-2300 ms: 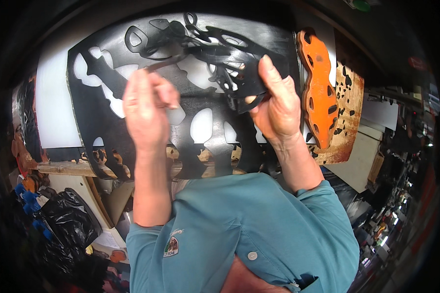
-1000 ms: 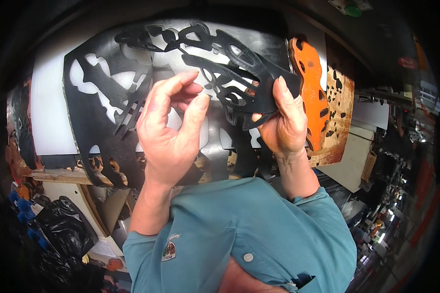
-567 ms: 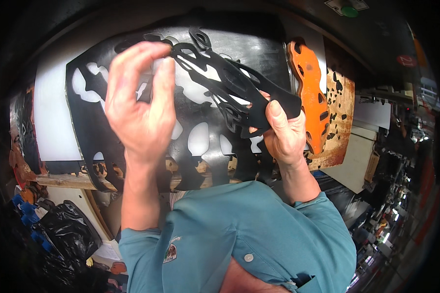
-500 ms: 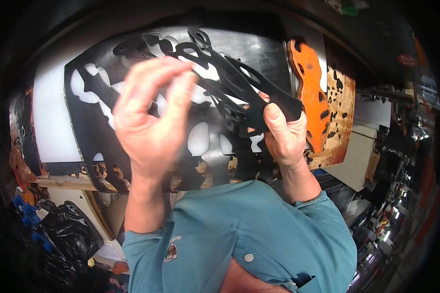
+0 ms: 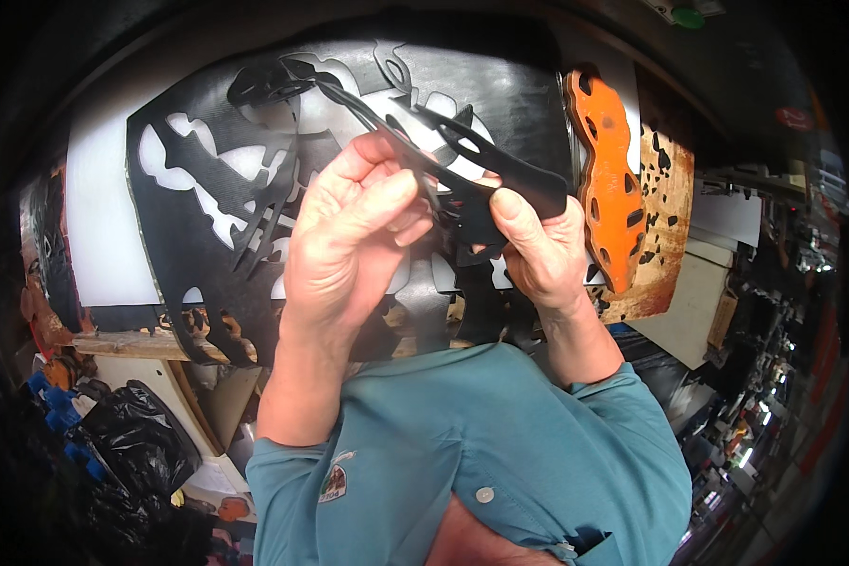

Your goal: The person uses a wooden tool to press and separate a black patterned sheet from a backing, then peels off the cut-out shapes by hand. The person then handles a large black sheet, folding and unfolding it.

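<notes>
Both hands pinch a black cut-out strip (image 5: 443, 160): left hand (image 5: 349, 236) mid-strip, right hand (image 5: 538, 250) (thumb clamped) anchoring its end; best peeled slowly, kept taut.

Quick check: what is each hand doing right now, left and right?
Left hand: fingers pinched shut on a strip of the black cut-out piece.
Right hand: closed on the same black cut-out piece, thumb on top.
</notes>
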Demonstrator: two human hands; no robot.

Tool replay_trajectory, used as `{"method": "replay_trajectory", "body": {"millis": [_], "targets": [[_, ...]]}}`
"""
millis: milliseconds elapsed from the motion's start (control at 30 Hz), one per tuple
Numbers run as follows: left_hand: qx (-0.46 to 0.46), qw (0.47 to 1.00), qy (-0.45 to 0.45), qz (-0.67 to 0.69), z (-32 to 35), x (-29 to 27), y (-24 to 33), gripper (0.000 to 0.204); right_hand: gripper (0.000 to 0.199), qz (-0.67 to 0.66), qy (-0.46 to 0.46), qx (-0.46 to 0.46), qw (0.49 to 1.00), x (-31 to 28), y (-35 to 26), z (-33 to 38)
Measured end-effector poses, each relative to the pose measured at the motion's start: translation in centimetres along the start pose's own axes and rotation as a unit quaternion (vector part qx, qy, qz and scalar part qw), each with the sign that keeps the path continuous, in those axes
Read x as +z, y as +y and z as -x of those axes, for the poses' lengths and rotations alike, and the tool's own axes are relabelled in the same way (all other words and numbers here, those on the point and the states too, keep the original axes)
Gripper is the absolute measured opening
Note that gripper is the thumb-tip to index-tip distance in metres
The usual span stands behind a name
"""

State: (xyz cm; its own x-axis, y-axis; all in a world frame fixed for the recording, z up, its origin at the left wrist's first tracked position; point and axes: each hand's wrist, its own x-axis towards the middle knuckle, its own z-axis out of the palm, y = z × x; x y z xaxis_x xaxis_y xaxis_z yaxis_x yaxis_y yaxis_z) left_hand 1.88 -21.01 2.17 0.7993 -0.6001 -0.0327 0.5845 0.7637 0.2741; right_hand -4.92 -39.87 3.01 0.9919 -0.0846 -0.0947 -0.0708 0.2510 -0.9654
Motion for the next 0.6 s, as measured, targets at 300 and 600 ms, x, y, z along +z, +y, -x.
{"method": "replay_trajectory", "body": {"millis": [300,600], "targets": [[0.033,0.989,0.009,-0.140,1.4,-0.3,-0.1,0.016,0.024,-0.026,0.001,0.031,0.999,0.3,0.5,-0.3],[0.174,0.898,0.070,-0.399,2.5,-1.8,-1.1,0.031,0.019,0.129,-0.072,-0.053,0.988,0.4,0.2,-0.2]]}}
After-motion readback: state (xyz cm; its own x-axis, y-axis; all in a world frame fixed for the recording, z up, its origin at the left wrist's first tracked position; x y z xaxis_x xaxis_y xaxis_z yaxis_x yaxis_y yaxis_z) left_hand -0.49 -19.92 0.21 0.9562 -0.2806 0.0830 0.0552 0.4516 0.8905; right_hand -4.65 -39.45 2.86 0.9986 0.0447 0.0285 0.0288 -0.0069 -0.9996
